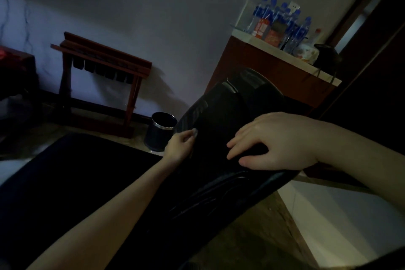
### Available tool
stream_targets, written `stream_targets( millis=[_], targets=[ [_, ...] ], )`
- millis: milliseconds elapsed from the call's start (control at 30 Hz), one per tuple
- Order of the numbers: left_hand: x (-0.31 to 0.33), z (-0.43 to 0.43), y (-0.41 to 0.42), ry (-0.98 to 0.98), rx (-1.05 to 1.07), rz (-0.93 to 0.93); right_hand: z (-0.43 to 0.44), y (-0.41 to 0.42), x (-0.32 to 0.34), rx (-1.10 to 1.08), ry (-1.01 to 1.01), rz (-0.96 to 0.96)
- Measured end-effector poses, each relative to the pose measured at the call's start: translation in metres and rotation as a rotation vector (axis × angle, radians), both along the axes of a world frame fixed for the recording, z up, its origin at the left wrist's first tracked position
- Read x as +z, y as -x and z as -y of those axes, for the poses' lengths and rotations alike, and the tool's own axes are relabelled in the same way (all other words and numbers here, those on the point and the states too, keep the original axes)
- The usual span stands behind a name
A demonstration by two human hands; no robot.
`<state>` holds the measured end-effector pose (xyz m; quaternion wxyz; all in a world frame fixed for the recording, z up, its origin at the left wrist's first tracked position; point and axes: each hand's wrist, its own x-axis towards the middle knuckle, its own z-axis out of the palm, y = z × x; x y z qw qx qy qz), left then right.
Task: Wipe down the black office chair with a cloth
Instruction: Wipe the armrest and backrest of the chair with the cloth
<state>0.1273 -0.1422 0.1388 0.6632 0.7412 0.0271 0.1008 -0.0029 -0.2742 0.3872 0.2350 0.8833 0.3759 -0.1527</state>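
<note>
Firstly, about writing: the water bottles (282,19) on the table (247,38) at the back have blue caps and blue labels, and two orange-red boxes (260,27) stand in front of them, but the room is dim and I cannot read any word or brand on them.

The black office chair (219,112) is directly in front of me, between my two arms, and its backrest reaches away toward that table. Both my hands are on the backrest.

My left hand (178,146) is at the left edge of the backrest, near the ribbed part. Its fingers are bent together and pinch a small pale piece, which seems to be the cloth (194,131), against the chair; only a little of it shows.

My right hand (278,140) lies on the nearer part of the backrest. Its fingers are spread and only slightly bent, with the thumb apart below them, and it holds nothing else.

Just beside the left hand, on the floor, stands a dark waste bin (161,131) with a shiny rim.
</note>
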Motion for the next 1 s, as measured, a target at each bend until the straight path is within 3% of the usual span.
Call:
stream_targets(
  millis=[200,333,667,1000],
  targets=[
    [0.08,0.027,0.007,-0.186,-0.033,0.351,0.0,-0.004,-0.001,0.012,0.02,-0.001],
    [0.1,0.037,-0.006,-0.233,0.035,0.402,0.004,-0.008,-0.004,0.048,0.01,0.019],
    [0.03,0.006,-0.048,-0.184,0.053,0.072,0.007,-0.013,-0.005,0.055,-0.012,0.004],
    [-0.068,-0.022,-0.002,-0.151,0.091,-0.236,0.002,-0.006,-0.001,0.004,0.005,-0.025]
  ],
)
